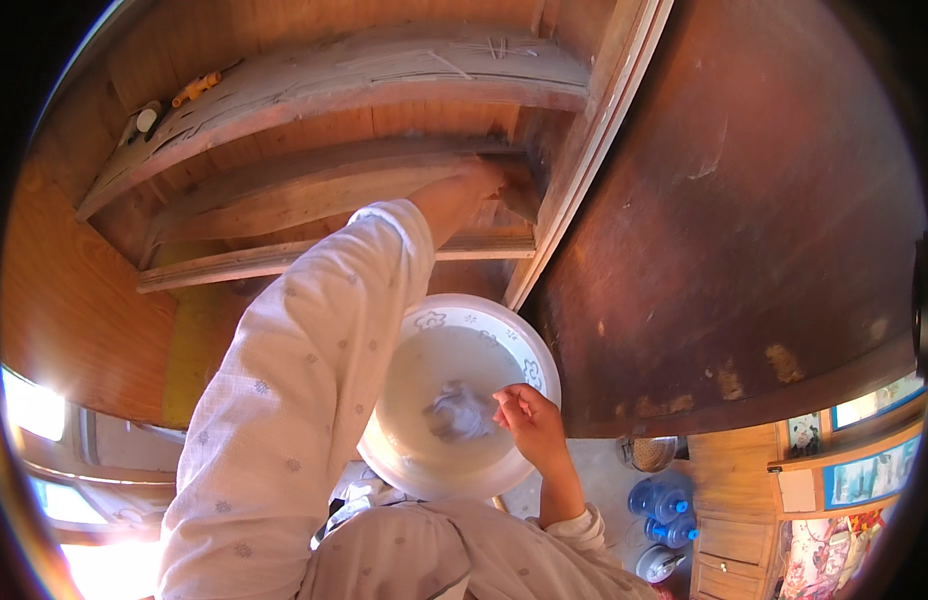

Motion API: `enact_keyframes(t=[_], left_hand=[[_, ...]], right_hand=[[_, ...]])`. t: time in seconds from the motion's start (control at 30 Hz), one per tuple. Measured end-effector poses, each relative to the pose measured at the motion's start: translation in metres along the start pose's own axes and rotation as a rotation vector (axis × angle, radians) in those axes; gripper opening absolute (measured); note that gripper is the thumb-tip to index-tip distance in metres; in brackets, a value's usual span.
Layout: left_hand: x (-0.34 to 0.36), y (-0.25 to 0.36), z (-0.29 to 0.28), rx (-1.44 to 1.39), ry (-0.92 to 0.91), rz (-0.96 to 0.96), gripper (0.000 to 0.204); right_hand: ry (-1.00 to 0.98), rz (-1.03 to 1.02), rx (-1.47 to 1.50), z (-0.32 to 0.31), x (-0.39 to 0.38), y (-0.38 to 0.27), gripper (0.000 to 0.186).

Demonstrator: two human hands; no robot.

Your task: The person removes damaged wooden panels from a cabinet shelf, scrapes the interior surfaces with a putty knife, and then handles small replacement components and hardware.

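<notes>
My left arm reaches up into a wooden cabinet. My left hand (476, 182) is at the right end of the middle shelf (334, 160), close against the upright side. Its fingers are in shadow, and whether they hold anything is unclear. Below the cabinet stands a white basin (542, 360) with a grey flower pattern inside its rim and cloudy water in it. A pale wet cloth (460, 412) lies bunched in the water. My right hand (529, 418) hovers over the basin's right side, fingers curled in, with nothing visible in them.
On the dusty upper shelf (384, 70) lie thin sticks (496, 47) and an orange-yellow tool (196, 89). A large dark wooden panel (724, 220) closes off the right. Blue water jugs (660, 498), a silver kettle (659, 563) and a woven basket (651, 453) stand on the floor.
</notes>
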State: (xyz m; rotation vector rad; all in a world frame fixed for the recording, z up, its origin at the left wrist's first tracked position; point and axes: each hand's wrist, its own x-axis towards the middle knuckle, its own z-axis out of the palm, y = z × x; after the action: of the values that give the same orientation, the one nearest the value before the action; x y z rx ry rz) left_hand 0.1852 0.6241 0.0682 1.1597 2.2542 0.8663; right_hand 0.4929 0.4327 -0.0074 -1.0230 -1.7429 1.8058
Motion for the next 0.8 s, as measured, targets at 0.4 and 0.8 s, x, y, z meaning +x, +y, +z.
enact_keyframes(t=[0.4, 0.8], left_hand=[[-0.017, 0.004, -0.028, -0.089, -0.091, -0.007, 0.014], [-0.031, -0.004, -0.028, -0.634, -0.279, -0.237, 0.015]], right_hand=[[0.127, -0.044, 0.019, -0.010, 0.001, -0.003, 0.014], [-0.020, -0.030, 0.800, 0.037, 0.122, -0.117, 0.024]])
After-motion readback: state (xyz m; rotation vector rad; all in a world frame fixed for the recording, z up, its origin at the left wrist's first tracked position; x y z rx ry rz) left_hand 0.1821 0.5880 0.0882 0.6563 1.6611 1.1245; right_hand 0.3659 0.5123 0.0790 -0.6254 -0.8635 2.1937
